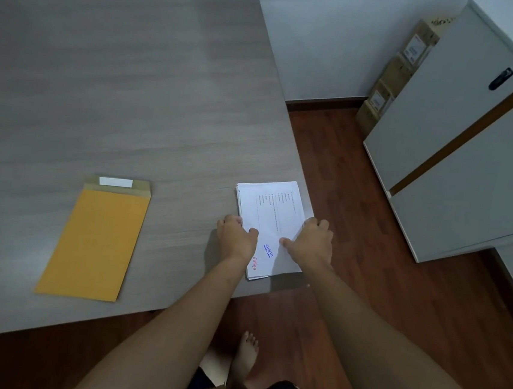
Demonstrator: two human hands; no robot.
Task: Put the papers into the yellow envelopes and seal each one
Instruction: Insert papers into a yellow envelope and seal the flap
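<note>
Grey wood-grain table fills most of the view, with reddish-brown floor beyond its right edge and a white cabinet against the wall; brown cardboard boxes are stacked beside it.

Both forearms reach forward from the bottom of the frame to a stack of white papers lying at the table's near right corner. The left hand sits at the stack's left edge, fingers curled down over that edge and thumb lying on the top sheet. The right hand grips the right edge in the same way, fingers bent over the side (their tips are hidden) and thumb pressing on the printed page. The stack lies flat on the table between the two hands.

Well to the left lies a yellow envelope, flat on the table, its flap open and showing a white strip. I cannot tell whether anything is inside it.
</note>
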